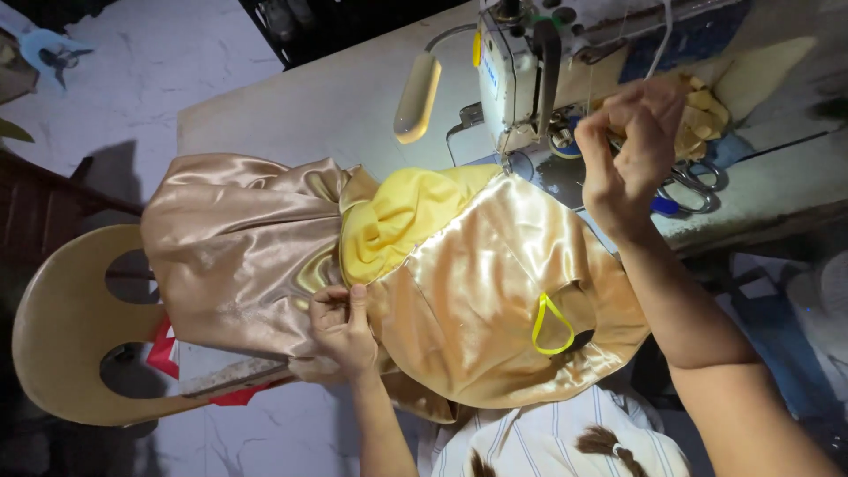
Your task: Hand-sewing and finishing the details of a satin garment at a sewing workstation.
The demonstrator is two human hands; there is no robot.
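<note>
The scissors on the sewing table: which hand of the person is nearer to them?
The right hand. It is raised by the sewing machine, just beside the scissors. The left hand is far away, pinching the gold satin fabric at its edge.

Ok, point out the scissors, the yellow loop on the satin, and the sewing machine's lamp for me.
scissors (698, 184), head view, on the metal handle loops beside the right hand.
yellow loop (549, 329), head view, on the loop's left strand over the gold satin.
lamp (417, 97), head view, on the middle of its cream shade.
</note>
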